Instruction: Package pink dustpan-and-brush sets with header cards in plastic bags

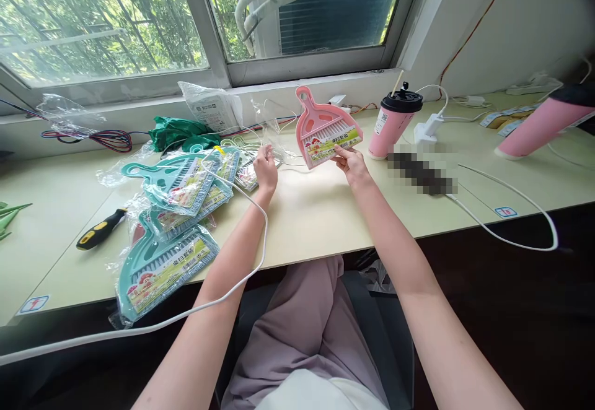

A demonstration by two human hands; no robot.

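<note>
My right hand (351,163) grips a pink dustpan and brush set (320,116) by its lower edge, handle pointing up. A colourful printed label crosses its white bristles. My left hand (266,168) is closed, fingers curled at a clear plastic bag (275,126) that rises just above them. Left of it lies a pile of teal dustpan and brush sets (179,181) in clear wrapping. One more teal set (167,267) overhangs the table's front edge. Behind my left hand, a pale green set (246,171) is partly hidden.
A yellow-black screwdriver (101,229) lies left of the pile. Green plastic (179,132) and coiled wires (109,140) sit by the window. On the right stand a pink cup (393,128) and a white charger (427,128). A white cable (232,289) crosses over my left forearm.
</note>
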